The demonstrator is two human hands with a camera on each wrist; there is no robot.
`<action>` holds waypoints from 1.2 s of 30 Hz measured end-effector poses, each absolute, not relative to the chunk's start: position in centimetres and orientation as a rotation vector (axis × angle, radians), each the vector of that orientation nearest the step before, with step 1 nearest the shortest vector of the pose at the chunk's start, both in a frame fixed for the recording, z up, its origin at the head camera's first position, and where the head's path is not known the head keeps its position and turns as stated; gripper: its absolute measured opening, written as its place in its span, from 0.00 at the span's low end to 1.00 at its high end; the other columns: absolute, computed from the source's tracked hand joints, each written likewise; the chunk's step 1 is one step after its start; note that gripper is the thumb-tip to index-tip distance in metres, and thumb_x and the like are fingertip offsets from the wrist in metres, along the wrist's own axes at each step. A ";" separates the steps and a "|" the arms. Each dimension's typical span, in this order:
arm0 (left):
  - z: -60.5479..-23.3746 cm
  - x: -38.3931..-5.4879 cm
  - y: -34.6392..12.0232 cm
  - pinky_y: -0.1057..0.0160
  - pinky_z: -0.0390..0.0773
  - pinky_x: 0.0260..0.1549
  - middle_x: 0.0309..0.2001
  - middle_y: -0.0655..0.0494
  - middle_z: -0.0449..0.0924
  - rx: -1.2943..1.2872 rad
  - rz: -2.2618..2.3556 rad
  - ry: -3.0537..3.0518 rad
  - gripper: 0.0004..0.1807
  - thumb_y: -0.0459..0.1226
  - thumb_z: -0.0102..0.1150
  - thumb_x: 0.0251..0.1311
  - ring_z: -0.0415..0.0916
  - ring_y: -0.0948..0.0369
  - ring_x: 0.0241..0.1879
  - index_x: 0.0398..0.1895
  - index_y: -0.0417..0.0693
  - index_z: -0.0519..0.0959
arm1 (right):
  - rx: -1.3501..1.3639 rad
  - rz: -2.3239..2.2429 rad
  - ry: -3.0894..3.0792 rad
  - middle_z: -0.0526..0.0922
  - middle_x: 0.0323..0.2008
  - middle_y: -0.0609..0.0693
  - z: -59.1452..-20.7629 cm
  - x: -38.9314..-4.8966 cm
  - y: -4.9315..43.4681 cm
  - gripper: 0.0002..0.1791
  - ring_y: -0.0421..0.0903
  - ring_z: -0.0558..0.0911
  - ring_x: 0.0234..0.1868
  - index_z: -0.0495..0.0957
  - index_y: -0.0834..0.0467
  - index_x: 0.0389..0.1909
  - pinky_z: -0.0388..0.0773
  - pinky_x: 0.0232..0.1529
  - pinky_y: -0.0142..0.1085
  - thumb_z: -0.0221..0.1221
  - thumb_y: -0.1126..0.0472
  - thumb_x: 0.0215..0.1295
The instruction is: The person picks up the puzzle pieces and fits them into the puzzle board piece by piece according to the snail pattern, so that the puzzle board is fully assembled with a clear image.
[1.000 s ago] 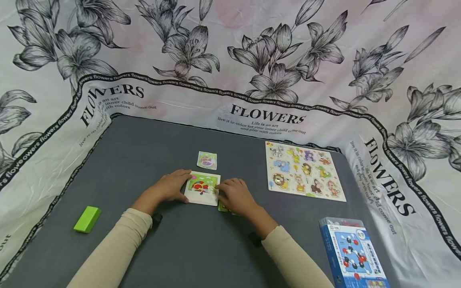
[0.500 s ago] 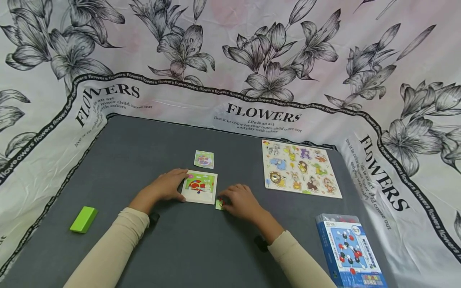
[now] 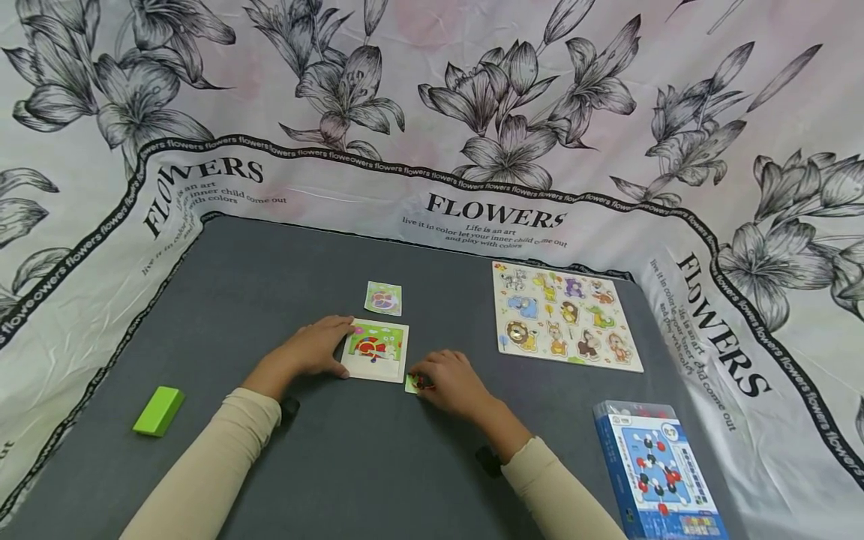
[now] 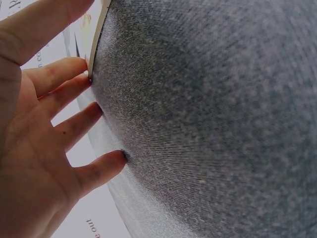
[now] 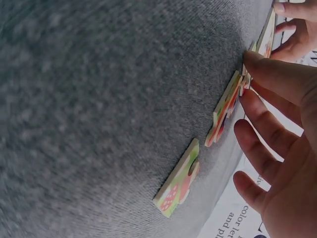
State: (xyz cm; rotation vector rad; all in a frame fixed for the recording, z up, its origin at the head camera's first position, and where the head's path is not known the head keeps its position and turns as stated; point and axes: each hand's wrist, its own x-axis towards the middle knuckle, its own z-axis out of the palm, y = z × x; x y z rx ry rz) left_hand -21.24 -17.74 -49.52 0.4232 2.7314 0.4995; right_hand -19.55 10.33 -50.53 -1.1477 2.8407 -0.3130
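My left hand (image 3: 304,349) steadies the left edge of a small white puzzle tray (image 3: 371,368), thumb near the lower corner and fingers at the upper one. In the left wrist view its fingers (image 4: 81,121) are spread, nearly straight, along the board's edge. A red and green picture fills the tray's upper part; its lower strip is bare. Just right of the tray my right hand (image 3: 451,381) pinches a small green and red puzzle piece (image 3: 410,385), mostly covered by the fingertips. In the right wrist view, two more puzzle pieces (image 5: 225,109) lie beside that hand.
A square picture card (image 3: 383,298) lies behind the tray. An animal puzzle board (image 3: 567,319) is at the back right. At the front right lies a blue box (image 3: 658,472) with a molecule picture; a green block (image 3: 159,411) sits at the left.
My right hand has left the tray's right edge and moved slightly right and nearer to me, onto the small puzzle piece. The left hand stays at the tray. The head view has shifted slightly.
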 end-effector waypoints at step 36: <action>-49.6 -21.2 -18.2 0.33 0.61 0.60 0.72 0.44 0.59 0.493 0.502 2.759 0.45 0.47 0.75 0.47 0.54 0.46 0.72 0.68 0.41 0.67 | -1.257 -0.145 2.892 0.84 0.47 0.44 -49.3 -20.9 2.9 0.12 0.45 0.79 0.53 0.85 0.46 0.45 0.68 0.62 0.46 0.65 0.51 0.62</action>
